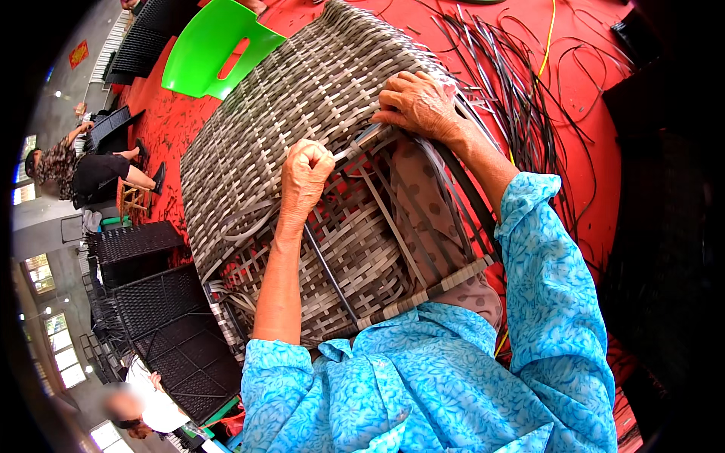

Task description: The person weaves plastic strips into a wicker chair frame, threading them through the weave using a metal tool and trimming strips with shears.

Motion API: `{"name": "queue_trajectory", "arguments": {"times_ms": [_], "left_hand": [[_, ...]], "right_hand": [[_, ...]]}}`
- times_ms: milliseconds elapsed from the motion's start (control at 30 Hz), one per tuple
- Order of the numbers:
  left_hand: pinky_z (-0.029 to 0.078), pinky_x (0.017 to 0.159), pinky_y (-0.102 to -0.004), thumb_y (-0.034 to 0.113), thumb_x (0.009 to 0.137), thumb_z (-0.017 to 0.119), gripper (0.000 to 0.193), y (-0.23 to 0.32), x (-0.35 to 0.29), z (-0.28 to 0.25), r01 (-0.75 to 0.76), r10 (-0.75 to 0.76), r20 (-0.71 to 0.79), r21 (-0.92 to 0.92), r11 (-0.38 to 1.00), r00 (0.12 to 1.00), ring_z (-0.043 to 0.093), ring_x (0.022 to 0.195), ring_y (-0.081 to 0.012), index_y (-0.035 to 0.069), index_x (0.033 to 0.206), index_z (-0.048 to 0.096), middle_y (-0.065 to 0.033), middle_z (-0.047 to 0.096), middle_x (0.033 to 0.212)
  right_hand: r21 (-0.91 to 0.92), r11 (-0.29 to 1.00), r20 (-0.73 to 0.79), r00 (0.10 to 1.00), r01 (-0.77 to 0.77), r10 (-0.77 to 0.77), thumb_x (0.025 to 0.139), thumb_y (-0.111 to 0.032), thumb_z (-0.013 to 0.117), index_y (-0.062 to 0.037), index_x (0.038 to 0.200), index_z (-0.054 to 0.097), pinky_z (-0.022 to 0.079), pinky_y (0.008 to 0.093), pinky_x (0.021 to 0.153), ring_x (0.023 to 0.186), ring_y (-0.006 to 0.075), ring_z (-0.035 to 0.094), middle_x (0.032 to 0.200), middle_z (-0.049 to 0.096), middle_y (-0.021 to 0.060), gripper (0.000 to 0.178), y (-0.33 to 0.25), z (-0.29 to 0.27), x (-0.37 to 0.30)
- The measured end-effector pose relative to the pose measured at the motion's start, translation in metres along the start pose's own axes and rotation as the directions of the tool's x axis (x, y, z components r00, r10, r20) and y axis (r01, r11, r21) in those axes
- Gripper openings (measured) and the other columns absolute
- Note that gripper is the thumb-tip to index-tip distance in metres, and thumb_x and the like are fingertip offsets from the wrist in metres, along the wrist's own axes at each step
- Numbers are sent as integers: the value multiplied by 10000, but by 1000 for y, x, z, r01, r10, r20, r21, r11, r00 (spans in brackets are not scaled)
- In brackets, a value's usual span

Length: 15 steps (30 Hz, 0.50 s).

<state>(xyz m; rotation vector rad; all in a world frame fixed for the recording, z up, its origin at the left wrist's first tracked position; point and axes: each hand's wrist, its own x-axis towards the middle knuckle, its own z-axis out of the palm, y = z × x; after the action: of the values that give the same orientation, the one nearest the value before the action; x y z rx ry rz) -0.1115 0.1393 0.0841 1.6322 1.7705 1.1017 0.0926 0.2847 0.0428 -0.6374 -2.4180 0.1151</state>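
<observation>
A half-woven wicker chair seat or frame [279, 113] of grey-brown flat strips lies tilted across my lap. My left hand [308, 170] is closed in a pinch at the edge of the weave. A pale flat strip [347, 153] runs from its fingers toward my right hand. My right hand [417, 104] is bent over the upper right edge of the weave, its fingers pressed together around it; what lies under them is hidden. Below the hands, bare frame bars [328, 268] cross the gap, with more woven strips [355, 241] behind them.
Loose dark strips [521, 98] lie in a long bundle on the red floor at right, with a yellow cord [549, 38] near them. A green plastic chair [204, 53] stands beyond the weave. Dark woven furniture [166, 325] and two people are at left.
</observation>
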Motion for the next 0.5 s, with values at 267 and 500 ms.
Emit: {"name": "queue_trajectory", "arguments": {"times_ms": [267,500], "left_hand": [[407,639,-298,106,780,630,241,-2,9,2,-70,67,54,46,996,996,471,665,-157,13,629,467,-50,484,722],[396,647,-323,228,792,672,294,-12,7,-6,-21,7,86,155,988,996,450,685,-170,9,664,522,-45,455,705]], "right_hand": [[23,1000,-18,1000,9,-9,773,-436,607,-120,770,589,408,351,735,841,198,544,821,559,4,316,-1,1,2],[21,1000,35,999,-19,19,780,-456,592,-117,709,579,411,355,698,765,208,557,709,554,12,346,-6,-11,4]]}}
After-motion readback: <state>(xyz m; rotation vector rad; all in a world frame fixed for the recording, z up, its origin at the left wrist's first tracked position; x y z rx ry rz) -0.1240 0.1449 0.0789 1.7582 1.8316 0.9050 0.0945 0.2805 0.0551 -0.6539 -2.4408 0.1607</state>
